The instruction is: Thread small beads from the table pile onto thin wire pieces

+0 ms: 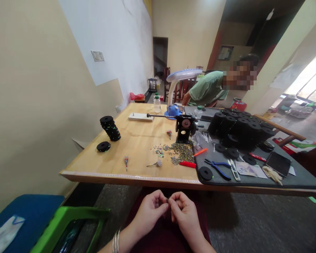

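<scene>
My left hand (152,210) and my right hand (184,213) meet in front of the table's near edge, above my lap. Thumb and forefinger of each are pinched together at the tips. A tiny dark piece (167,200) shows between them, too small to name. On the table beyond lies a spread of small brass-and-dark metal parts (183,151), with tiny colourful bits (159,151) at its left. A red-handled tool (187,164) and an orange tool (201,152) lie beside the parts.
A black hand-cranked device (185,128) with a long rod stands behind the parts, near a blue lamp (173,111). Blue pliers (218,168), snips (234,170) and stacked black foam spools (242,128) rest on the grey mat. A person in green (209,88) sits across.
</scene>
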`<state>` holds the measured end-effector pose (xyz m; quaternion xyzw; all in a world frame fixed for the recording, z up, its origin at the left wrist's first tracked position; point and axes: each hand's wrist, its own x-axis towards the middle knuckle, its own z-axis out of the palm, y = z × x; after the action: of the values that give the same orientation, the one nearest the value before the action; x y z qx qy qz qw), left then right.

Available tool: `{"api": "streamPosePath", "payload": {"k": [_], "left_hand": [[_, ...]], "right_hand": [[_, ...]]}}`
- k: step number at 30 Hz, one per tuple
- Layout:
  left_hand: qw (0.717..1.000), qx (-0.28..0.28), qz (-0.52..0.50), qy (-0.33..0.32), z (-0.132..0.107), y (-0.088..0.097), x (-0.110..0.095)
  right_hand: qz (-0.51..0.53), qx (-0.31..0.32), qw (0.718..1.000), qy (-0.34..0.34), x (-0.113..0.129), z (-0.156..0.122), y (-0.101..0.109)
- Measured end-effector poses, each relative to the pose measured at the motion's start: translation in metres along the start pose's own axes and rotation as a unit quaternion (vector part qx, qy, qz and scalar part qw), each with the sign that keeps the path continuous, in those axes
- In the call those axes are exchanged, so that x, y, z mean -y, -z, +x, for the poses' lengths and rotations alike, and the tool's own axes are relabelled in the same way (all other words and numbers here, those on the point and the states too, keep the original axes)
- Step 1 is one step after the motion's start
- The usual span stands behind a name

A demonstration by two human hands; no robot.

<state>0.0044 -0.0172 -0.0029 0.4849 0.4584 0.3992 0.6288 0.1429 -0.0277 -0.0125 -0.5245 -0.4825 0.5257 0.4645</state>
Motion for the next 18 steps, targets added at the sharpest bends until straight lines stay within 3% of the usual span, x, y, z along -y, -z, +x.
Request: {"api": "streamPosePath", "payload": {"k": [13,18], "left_hand": [[0.999,-0.005,0.028,-0.017,-0.0003,0.0012,0.0007],[1.0,0.003,-0.03,0.009,-0.0006,-0.0018,0.0013]], "right_hand": [[-0.038,0.002,0.999,0.009,0.002,-0.0015,0.0009],[-0.003,0.001,1.0,0.006,-0.0008,-0.001,-0.0003]]}}
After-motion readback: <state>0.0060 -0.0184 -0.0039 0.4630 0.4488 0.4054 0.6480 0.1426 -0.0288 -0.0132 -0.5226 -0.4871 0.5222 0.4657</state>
